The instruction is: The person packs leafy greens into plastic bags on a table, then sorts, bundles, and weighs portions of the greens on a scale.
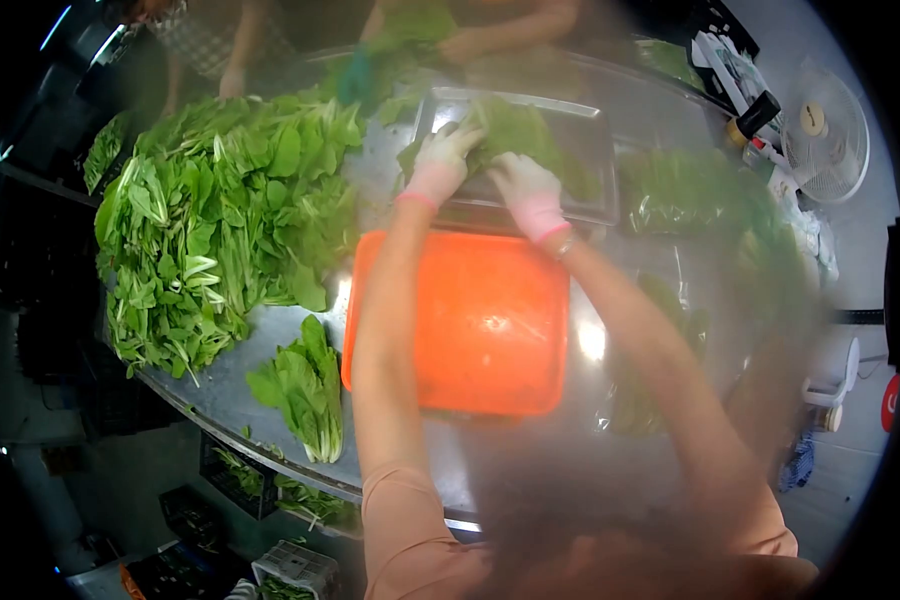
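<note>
Broad green leaves (pixel 525 132) are gathered in a loose bunch and seen at a shallow, rectangular tray (pixel 608 170), whose middle and right side are partly covered by them. Their outlines are softened by haze, so whether they are fully rested on its bottom cannot be told. At the left, a leaf is spread near the tray's edge. The tray is greyish and shiny, edged by a raised rim, and set flat on the table (pixel 270 338).

The left grip (pixel 442 162) and right grip (pixel 527 190) touch leafy greens (pixel 520 130) over a tray (pixel 588 135) beyond an orange container (pixel 490 320).
</note>
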Available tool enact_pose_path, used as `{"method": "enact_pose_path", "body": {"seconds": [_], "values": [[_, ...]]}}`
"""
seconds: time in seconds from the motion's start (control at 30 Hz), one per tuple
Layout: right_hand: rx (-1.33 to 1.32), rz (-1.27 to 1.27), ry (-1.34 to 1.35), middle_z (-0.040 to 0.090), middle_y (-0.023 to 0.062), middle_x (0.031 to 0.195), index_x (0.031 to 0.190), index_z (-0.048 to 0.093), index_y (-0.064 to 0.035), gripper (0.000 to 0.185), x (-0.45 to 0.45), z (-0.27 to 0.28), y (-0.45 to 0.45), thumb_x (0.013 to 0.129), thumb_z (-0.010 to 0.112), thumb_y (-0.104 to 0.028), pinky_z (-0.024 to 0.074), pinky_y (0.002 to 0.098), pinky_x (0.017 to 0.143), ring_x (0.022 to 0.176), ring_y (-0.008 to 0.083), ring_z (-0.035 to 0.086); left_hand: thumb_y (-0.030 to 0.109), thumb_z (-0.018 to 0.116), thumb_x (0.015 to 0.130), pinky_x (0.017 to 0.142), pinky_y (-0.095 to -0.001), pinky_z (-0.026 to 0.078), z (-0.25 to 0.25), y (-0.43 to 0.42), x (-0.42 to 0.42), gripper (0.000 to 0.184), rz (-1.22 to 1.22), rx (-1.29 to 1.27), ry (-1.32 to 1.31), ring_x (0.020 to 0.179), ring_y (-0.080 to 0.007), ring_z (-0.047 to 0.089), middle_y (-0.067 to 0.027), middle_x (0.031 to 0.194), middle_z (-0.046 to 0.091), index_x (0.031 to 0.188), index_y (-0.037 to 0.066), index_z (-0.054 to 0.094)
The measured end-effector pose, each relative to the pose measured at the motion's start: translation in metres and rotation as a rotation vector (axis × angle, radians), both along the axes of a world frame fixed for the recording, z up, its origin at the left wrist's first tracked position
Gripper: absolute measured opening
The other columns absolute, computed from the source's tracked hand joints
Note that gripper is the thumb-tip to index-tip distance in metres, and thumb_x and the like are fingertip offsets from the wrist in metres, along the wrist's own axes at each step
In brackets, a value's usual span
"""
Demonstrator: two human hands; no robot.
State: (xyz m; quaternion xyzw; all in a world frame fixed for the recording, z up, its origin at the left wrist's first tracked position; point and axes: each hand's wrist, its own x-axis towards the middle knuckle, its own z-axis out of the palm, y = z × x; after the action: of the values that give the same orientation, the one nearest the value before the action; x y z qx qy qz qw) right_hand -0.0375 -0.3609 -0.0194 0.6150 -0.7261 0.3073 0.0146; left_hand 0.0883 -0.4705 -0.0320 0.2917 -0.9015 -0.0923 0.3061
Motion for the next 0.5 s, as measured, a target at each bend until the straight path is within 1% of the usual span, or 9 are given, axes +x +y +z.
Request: {"method": "enact_pose_path", "body": {"seconds": [0.1,0.17,0.2,0.27,0.3,0.33,0.4,0.43,0.5], "values": [[-0.107,0.039,-0.025,0.062,0.0071,0.074,0.085,0.062,-0.0111,0.015,-0.004,-0.005,-0.001,0.079,0.062,-0.025,0.0471,0.0349,0.057,0.065,0.0237,0.061,-0.001,0.045,0.077,0.099,-0.0408,0.033,0.002,0.005,-0.002,0.044,0.039,-0.01,-0.1,0.119,-0.0287,0.044,0.0001,0.125,0.053,0.114,0.018,0.057],[-0.017,0.116,-0.937,0.06,0.0042,0.066,0.082,0.062,-0.0037,0.017,0.008,0.027,0.02,0.078,0.064,-0.02,0.0433,0.0272,0.051,0.056,0.0126,0.056,-0.001,0.044,0.077,0.101,-0.042,0.031,0.003,0.007,-0.003,0.044,0.053,-0.027,-0.161,0.12,-0.0281,0.043,0.0007,0.126,0.053,0.115,0.019,0.057],[0.077,0.134,-1.061,0.056,0.0012,0.063,0.081,0.061,0.0006,0.018,0.018,0.052,0.045,0.077,0.064,-0.016,0.0396,0.0216,0.049,0.054,0.0055,0.049,-0.001,0.043,0.077,0.101,-0.0428,0.03,0.003,0.008,-0.003,0.046,0.052,-0.026,-0.184,0.121,-0.0281,0.042,0.0009,0.126,0.052,0.116,0.019,0.057],[0.338,0.377,-1.115,0.057,0.0012,0.064,0.08,0.061,-0.0025,0.013,0.025,0.064,0.107,0.077,0.062,-0.015,0.0414,0.0222,0.05,0.054,0.0057,0.051,-0.001,0.042,0.077,0.102,-0.0436,0.029,0.008,0.009,-0.003,0.047,0.049,-0.033,-0.204,0.122,-0.0281,0.041,0.0011,0.127,0.051,0.116,0.02,0.057],[0.555,0.484,-1.004,0.058,0.0015,0.065,0.082,0.061,-0.0038,0.013,0.031,0.059,0.138,0.077,0.062,-0.016,0.043,0.0229,0.05,0.054,0.0057,0.052,-0.002,0.041,0.077,0.102,-0.0432,0.029,0.009,0.009,-0.004,0.048,0.049,-0.019,-0.217,0.122,-0.0283,0.041,0.0012,0.127,0.051,0.117,0.02,0.056],[0.678,0.63,-0.92,0.061,0.0047,0.071,0.087,0.062,-0.0041,0.015,0.037,0.054,0.168,0.077,0.061,-0.015,0.0473,0.0259,0.058,0.061,0.0103,0.057,-0.003,0.041,0.076,0.102,-0.0429,0.029,0.01,0.01,-0.003,0.049,0.049,-0.003,-0.229,0.122,-0.0284,0.041,0.0012,0.127,0.051,0.117,0.02,0.056],[0.692,0.979,-0.728,0.063,0.0082,0.081,0.091,0.062,-0.0037,0.018,0.044,0.053,0.212,0.077,0.06,-0.014,0.0491,0.0291,0.068,0.072,0.0165,0.06,-0.003,0.041,0.076,0.103,-0.043,0.029,0.008,0.01,-0.004,0.049,0.042,-0.013,-0.221,0.122,-0.0284,0.04,0.0007,0.128,0.051,0.118,0.02,0.055],[0.684,0.978,-0.725,0.063,0.0082,0.081,0.091,0.062,-0.0037,0.018,0.04,0.056,0.216,0.077,0.06,-0.014,0.0491,0.0291,0.068,0.072,0.0165,0.06,-0.002,0.042,0.076,0.102,-0.0435,0.03,0.009,0.011,-0.005,0.049,0.053,-0.005,-0.208,0.122,-0.0285,0.04,0.0004,0.128,0.05,0.117,0.02,0.055],[0.41,0.848,-0.548,0.063,0.0106,0.087,0.093,0.062,-0.0036,0.019,0.034,0.066,0.218,0.078,0.058,-0.014,0.0486,0.0308,0.074,0.079,0.0209,0.061,-0.001,0.042,0.076,0.1,-0.0427,0.031,0.012,0.013,-0.006,0.048,0.062,0.0,-0.174,0.121,-0.0293,0.042,-0.0013,0.126,0.052,0.117,0.021,0.056]]}}
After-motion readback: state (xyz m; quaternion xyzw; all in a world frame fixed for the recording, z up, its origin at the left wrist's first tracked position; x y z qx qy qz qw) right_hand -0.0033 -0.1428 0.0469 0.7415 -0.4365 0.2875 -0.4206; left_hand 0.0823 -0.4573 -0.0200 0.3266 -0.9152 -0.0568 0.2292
